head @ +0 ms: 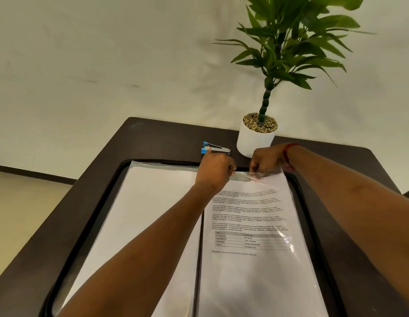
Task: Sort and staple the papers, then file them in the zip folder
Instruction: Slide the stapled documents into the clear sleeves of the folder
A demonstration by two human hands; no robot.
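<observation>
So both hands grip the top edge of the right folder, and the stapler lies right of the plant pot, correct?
Not quite. The head view shows the stapler lying left of the pot, not right of it. The rest holds: the left hand and right hand both grip the top edge of the right folder.

Office: desk (153,138), stapler (215,148), potted plant (256,138)

stapler (218,148): partly hidden | printed text (247,209): blurred | papers (256,282): cut off below
</observation>
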